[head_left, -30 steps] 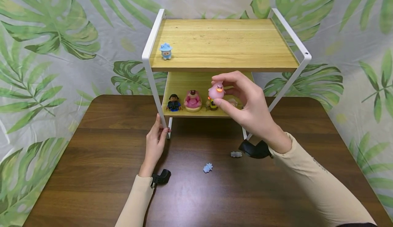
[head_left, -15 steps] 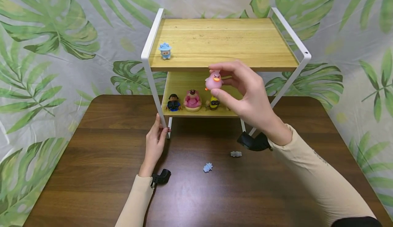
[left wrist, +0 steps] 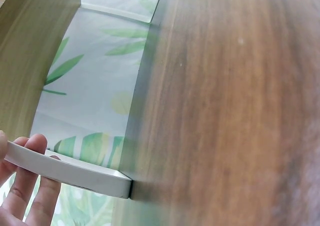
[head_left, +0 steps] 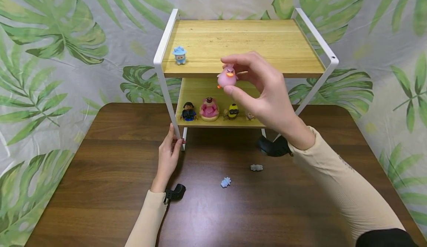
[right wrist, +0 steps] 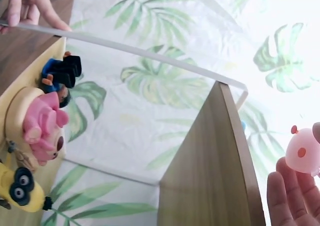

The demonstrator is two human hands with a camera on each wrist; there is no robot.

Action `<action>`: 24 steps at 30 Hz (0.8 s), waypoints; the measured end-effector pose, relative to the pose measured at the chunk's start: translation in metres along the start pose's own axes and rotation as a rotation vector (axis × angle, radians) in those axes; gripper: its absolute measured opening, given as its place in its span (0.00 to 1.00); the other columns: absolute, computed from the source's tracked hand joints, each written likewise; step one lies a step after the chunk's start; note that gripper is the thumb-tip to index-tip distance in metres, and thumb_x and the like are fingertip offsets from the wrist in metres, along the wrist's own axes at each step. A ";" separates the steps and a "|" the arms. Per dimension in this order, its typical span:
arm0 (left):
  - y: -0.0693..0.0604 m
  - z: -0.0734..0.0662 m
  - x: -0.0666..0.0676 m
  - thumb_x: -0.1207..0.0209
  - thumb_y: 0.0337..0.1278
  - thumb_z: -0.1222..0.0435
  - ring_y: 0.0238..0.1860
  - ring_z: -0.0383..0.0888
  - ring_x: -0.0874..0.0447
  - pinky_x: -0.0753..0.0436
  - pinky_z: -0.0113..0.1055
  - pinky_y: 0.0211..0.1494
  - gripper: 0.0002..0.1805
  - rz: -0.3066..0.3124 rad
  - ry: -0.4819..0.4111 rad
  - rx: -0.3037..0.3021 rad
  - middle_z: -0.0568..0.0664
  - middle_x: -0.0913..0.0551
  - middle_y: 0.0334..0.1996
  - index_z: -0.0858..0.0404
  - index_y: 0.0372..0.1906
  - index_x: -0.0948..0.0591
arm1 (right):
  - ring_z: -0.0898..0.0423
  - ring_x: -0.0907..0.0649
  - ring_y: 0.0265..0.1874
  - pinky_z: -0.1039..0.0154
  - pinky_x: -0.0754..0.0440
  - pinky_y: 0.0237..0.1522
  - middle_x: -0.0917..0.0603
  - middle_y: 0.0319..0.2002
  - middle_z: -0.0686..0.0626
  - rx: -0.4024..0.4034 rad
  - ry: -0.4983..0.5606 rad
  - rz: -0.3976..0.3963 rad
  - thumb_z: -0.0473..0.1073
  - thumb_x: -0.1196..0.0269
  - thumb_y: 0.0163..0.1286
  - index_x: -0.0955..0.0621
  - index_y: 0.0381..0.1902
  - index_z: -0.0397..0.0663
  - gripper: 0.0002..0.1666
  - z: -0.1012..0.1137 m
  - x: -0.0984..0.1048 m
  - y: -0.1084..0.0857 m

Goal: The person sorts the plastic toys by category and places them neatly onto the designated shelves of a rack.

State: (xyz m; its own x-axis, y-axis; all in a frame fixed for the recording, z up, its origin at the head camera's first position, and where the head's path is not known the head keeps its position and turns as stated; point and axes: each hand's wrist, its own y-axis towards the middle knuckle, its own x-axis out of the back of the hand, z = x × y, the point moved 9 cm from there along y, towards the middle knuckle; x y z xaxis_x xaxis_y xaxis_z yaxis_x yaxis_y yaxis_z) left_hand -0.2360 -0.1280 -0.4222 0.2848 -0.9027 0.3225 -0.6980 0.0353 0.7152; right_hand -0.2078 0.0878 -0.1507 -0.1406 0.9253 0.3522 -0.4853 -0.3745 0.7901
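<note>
1. Shelf; left hand has its front leg gripped;
2. right hand; pinching the pink bird;
3. pink bird; up in front of the shelf, looks light, maybe squishy; I'd hold its round body, gently

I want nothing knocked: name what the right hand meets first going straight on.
Likely the blue-hatted figure on the top shelf, roughly where the right hand points; depth is unclear, so it might pass in front.
</note>
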 end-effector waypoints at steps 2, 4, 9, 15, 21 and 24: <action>0.000 0.000 0.000 0.46 0.56 0.85 0.27 0.58 0.19 0.20 0.42 0.27 0.54 -0.005 -0.002 -0.008 0.65 0.24 0.28 0.33 0.74 0.51 | 0.49 0.22 0.44 0.57 0.19 0.46 0.22 0.44 0.39 0.010 0.000 0.002 0.20 0.35 0.54 0.25 0.51 0.23 0.24 0.001 -0.001 0.003; 0.000 0.001 0.000 0.46 0.55 0.86 0.27 0.57 0.19 0.20 0.39 0.28 0.55 -0.005 0.001 -0.001 0.64 0.24 0.28 0.33 0.74 0.51 | 0.49 0.22 0.44 0.57 0.19 0.45 0.22 0.44 0.39 0.020 -0.003 0.004 0.21 0.35 0.55 0.25 0.51 0.23 0.23 0.001 -0.002 0.006; -0.001 0.002 0.000 0.45 0.59 0.82 0.29 0.54 0.18 0.19 0.34 0.32 0.52 0.005 0.003 0.019 0.61 0.23 0.29 0.31 0.74 0.51 | 0.49 0.21 0.44 0.57 0.19 0.45 0.22 0.44 0.40 0.043 -0.014 0.014 0.24 0.36 0.59 0.25 0.52 0.24 0.22 0.001 -0.005 0.014; -0.001 0.001 0.000 0.44 0.56 0.84 0.28 0.55 0.19 0.19 0.36 0.30 0.54 0.000 -0.002 0.007 0.61 0.23 0.29 0.32 0.74 0.51 | 0.51 0.21 0.44 0.57 0.19 0.46 0.22 0.45 0.38 0.048 -0.005 0.021 0.26 0.37 0.61 0.25 0.53 0.25 0.21 -0.002 -0.010 0.021; 0.007 -0.022 0.004 0.46 0.53 0.87 0.27 0.59 0.20 0.20 0.44 0.28 0.57 -0.005 -0.012 -0.012 0.65 0.24 0.27 0.31 0.73 0.51 | 0.53 0.21 0.44 0.58 0.19 0.46 0.22 0.45 0.42 0.014 -0.011 0.002 0.27 0.35 0.61 0.24 0.53 0.27 0.21 -0.009 -0.012 0.028; 0.011 -0.035 0.007 0.46 0.54 0.87 0.27 0.60 0.20 0.19 0.42 0.29 0.57 -0.004 -0.015 -0.013 0.66 0.24 0.27 0.32 0.74 0.50 | 0.55 0.21 0.43 0.59 0.19 0.46 0.21 0.44 0.43 -0.004 -0.039 -0.007 0.28 0.34 0.60 0.23 0.53 0.28 0.22 -0.012 -0.013 0.031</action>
State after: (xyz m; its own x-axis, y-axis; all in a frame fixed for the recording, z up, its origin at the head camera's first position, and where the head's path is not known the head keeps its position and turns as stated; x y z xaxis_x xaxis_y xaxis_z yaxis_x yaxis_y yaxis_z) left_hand -0.2187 -0.1192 -0.3902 0.2780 -0.9091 0.3103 -0.6880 0.0370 0.7248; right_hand -0.2312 0.0645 -0.1366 -0.1037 0.9247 0.3664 -0.4897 -0.3681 0.7904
